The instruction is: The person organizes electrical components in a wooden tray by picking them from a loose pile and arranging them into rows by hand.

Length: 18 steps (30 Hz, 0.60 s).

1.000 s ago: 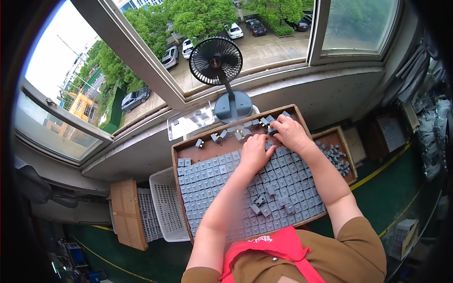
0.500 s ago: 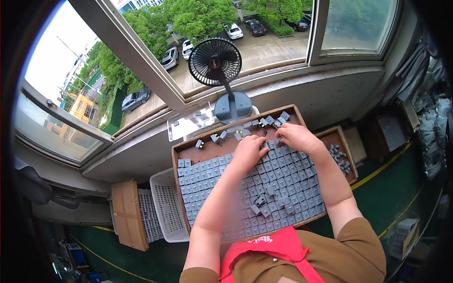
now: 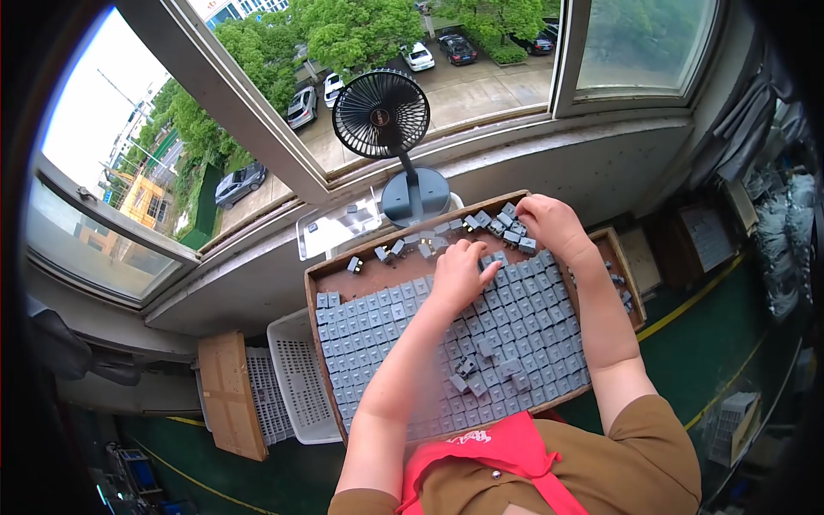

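Observation:
My left hand (image 3: pixel 461 273) is over the far rows of small grey plastic blocks (image 3: pixel 369 330), its thumb apart from its bent fingers. I see nothing held in it. At the tray's far right corner, my right hand (image 3: pixel 552 227) has its fingers curled down at a loose heap of grey blocks (image 3: pixel 508 230). Its fingertips are partly hidden, so what lies between them cannot be made out. The packed blocks fill most of a shallow wooden-edged tray (image 3: pixel 311 296). A few loose blocks (image 3: pixel 469 384) lie on top of the near rows.
A black fan (image 3: pixel 380 116) stands on the sill beyond the tray, beside a clear plastic lid (image 3: pixel 339 230). To the left are a white perforated basket (image 3: pixel 300 378) and a cardboard box (image 3: pixel 230 395). A second wooden tray (image 3: pixel 633 292) with loose blocks sits to the right, partly behind my forearm.
My right hand has moved from beside my left hand to the loose heap at the far right corner. My left hand has shifted slightly, and its thumb has spread away from its fingers.

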Each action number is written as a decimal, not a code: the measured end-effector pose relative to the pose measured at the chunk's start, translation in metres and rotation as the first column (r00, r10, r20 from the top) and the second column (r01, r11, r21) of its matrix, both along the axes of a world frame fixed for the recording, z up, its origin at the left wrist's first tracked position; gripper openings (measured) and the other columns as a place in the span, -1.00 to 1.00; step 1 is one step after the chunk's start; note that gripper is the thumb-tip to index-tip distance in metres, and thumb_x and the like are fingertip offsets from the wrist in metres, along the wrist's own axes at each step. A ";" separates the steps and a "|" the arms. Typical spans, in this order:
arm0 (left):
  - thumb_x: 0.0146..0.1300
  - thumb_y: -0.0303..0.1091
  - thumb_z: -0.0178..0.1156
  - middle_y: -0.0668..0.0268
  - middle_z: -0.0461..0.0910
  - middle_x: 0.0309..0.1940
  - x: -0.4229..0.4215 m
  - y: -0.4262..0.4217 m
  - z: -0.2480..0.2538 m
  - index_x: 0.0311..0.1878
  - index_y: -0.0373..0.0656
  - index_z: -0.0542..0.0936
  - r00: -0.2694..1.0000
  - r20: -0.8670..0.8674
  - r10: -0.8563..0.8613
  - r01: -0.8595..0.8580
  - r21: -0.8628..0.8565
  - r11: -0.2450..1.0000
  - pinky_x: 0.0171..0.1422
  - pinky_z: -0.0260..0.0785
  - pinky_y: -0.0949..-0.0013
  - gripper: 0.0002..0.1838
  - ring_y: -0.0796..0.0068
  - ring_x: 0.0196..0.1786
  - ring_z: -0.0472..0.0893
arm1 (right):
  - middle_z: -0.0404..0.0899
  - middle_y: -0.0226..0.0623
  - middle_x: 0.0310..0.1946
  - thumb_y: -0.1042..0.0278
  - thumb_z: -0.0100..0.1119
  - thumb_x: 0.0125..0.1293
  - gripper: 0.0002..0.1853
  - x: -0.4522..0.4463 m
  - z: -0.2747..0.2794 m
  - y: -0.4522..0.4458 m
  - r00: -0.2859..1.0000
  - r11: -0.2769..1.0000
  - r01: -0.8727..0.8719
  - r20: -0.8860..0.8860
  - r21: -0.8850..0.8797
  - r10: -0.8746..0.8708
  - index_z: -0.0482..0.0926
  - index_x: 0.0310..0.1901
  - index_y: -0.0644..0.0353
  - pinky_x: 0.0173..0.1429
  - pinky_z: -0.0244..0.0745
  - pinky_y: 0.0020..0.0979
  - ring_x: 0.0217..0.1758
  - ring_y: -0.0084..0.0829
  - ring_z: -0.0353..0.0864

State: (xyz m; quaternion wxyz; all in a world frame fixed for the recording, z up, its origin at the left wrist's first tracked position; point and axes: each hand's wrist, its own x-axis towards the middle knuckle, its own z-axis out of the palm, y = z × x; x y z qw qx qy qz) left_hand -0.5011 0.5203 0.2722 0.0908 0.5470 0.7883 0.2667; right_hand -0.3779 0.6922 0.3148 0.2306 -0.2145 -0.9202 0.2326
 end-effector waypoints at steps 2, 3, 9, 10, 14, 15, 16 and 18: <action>0.17 -0.03 0.28 0.15 0.56 -0.15 0.011 0.008 -0.005 -0.07 -0.16 0.60 0.998 -0.046 0.039 -0.038 0.021 0.999 0.06 0.44 0.12 -0.58 0.12 -0.01 0.55 | 0.59 -0.33 -0.30 0.25 0.26 0.18 -0.88 0.001 -0.004 -0.006 0.971 0.994 -0.046 0.239 0.098 0.021 0.63 -0.31 0.05 -0.09 0.57 -0.27 -0.17 -0.30 0.64; 0.17 -0.03 0.28 0.15 0.56 -0.15 0.014 0.011 -0.010 -0.07 -0.16 0.60 0.998 -0.046 0.035 -0.034 0.022 0.999 0.06 0.44 0.12 -0.58 0.12 -0.01 0.55 | 0.57 -0.33 -0.30 0.21 0.32 0.09 -0.84 -0.002 -0.007 -0.012 0.947 0.989 -0.037 0.322 0.145 -0.012 0.63 -0.35 0.06 -0.08 0.58 -0.28 -0.18 -0.30 0.64; 0.09 -0.12 0.28 0.17 0.55 -0.21 0.013 0.010 -0.018 -0.23 -0.16 0.57 0.986 -0.098 0.136 -0.136 0.001 0.991 0.00 0.47 0.15 -0.68 0.15 -0.09 0.56 | 0.51 -0.30 -0.32 0.39 0.36 0.02 -0.85 -0.006 -0.019 -0.019 0.949 0.957 -0.188 0.294 0.222 0.118 0.56 -0.39 0.11 -0.07 0.56 -0.27 -0.16 -0.25 0.59; 0.09 -0.12 0.27 0.17 0.55 -0.21 0.013 0.009 -0.017 -0.22 -0.17 0.57 0.987 -0.096 0.130 -0.131 -0.010 0.991 0.01 0.47 0.15 -0.68 0.15 -0.07 0.56 | 0.51 -0.30 -0.32 0.39 0.36 0.02 -0.85 -0.004 -0.018 -0.017 0.949 0.956 -0.187 0.294 0.225 0.117 0.56 -0.39 0.11 -0.07 0.56 -0.27 -0.16 -0.25 0.59; 0.13 -0.14 0.25 0.17 0.55 -0.20 0.007 0.010 -0.012 -0.13 -0.17 0.57 0.994 -0.083 0.067 -0.074 -0.086 0.994 0.05 0.46 0.15 -0.66 0.15 -0.03 0.55 | 0.52 -0.29 -0.31 0.46 0.31 0.05 -0.88 0.012 -0.011 -0.007 0.906 0.944 -0.317 0.326 0.094 0.271 0.58 -0.35 0.10 -0.03 0.52 -0.24 -0.14 -0.23 0.58; 0.13 -0.14 0.25 0.17 0.55 -0.20 0.007 0.012 -0.012 -0.13 -0.17 0.57 0.994 -0.082 0.068 -0.074 -0.084 0.994 0.05 0.46 0.15 -0.66 0.15 -0.03 0.55 | 0.53 -0.29 -0.31 0.47 0.29 0.07 -0.88 0.017 -0.007 -0.004 0.916 0.954 -0.294 0.303 0.058 0.264 0.59 -0.33 0.10 -0.02 0.51 -0.23 -0.14 -0.22 0.57; 0.14 -0.16 0.24 0.18 0.55 -0.18 0.007 0.014 -0.013 -0.08 -0.15 0.57 0.997 -0.076 0.023 -0.020 0.042 0.999 0.06 0.46 0.15 -0.66 0.15 -0.02 0.55 | 0.56 -0.28 -0.29 0.43 0.30 0.09 -0.88 0.021 -0.004 -0.002 0.946 0.970 -0.229 0.253 0.086 0.202 0.60 -0.30 0.11 -0.02 0.52 -0.24 -0.12 -0.21 0.58; 0.16 -0.19 0.23 0.19 0.55 -0.17 0.009 0.020 -0.014 -0.03 -0.13 0.56 0.997 -0.078 -0.024 0.037 0.166 0.985 0.06 0.45 0.15 -0.65 0.16 -0.01 0.54 | 0.57 -0.28 -0.29 0.41 0.29 0.10 -0.87 0.025 -0.005 -0.003 0.948 0.975 -0.191 0.278 0.111 0.154 0.59 -0.29 0.11 -0.02 0.52 -0.24 -0.11 -0.21 0.58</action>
